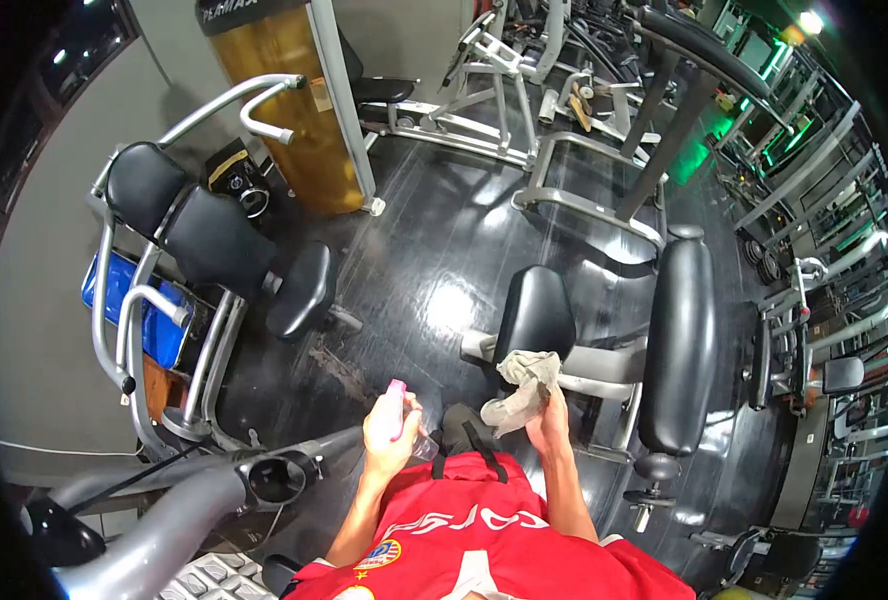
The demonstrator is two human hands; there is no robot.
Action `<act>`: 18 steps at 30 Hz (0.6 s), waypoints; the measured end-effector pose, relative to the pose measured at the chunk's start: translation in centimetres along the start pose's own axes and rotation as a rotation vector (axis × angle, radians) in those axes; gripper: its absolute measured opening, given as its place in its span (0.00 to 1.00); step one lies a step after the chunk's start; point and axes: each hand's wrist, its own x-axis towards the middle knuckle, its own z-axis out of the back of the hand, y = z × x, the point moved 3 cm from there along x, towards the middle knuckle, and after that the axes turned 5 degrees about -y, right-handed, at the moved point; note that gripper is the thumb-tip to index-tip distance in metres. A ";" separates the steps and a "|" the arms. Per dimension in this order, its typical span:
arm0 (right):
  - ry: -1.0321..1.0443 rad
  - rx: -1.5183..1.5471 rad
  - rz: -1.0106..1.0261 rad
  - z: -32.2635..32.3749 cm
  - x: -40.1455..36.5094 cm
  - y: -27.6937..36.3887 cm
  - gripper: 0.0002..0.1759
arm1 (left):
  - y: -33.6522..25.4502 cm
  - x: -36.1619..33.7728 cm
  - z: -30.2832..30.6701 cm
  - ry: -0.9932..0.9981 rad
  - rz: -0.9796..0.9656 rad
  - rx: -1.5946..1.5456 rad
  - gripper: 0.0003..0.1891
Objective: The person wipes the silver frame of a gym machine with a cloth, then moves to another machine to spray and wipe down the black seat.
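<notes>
My left hand (386, 445) is closed around a spray bottle (397, 395) with a pink top, and part of its clear body shows below the fingers. In my right hand (551, 425) is a crumpled, pale grey cloth (524, 388), gripped at one side and hanging loosely. Just beyond the cloth is the black padded seat (537, 312) of a bench. To the right of that hand, the bench's long black backrest pad (680, 350) stretches away from me. Neither the bottle nor my left hand touches the bench.
A chest-press style machine (219, 240) with grey bars stands at the left. Thick grey tubing (164, 530) crosses the lower left, near my left arm. Ahead stand a brown weight-stack housing (289, 120) and a grey-framed machine (594, 205). Racks line the right side.
</notes>
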 end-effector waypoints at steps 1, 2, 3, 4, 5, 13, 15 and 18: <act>-0.030 0.005 0.015 -1.4 1.1 -0.1 0.18 | -0.3 1.3 -0.1 -0.015 -0.020 -0.007 0.11; -0.029 0.004 0.013 -2.9 2.3 0.0 0.18 | -0.5 2.6 -0.1 -0.029 -0.041 -0.015 0.10; -0.016 -0.005 0.004 -4.3 3.3 0.2 0.19 | -0.5 3.8 -0.1 -0.032 -0.040 -0.015 0.10; -0.004 -0.015 -0.005 -5.9 4.1 0.6 0.19 | -0.4 5.0 0.0 -0.039 -0.017 -0.029 0.09; -0.003 -0.007 -0.013 -7.4 5.0 0.8 0.20 | -0.3 6.3 -0.1 -0.047 0.003 -0.044 0.09; 0.083 -0.064 0.008 -14.4 17.2 3.1 0.22 | 0.8 19.4 -2.7 -0.014 0.057 0.046 0.07; 0.042 -0.066 0.036 -14.6 20.7 4.2 0.21 | 1.0 23.1 -3.8 -0.006 0.041 0.044 0.07; 0.036 -0.028 0.049 -15.7 24.7 6.6 0.19 | 1.2 28.4 -5.5 0.022 0.047 0.007 0.07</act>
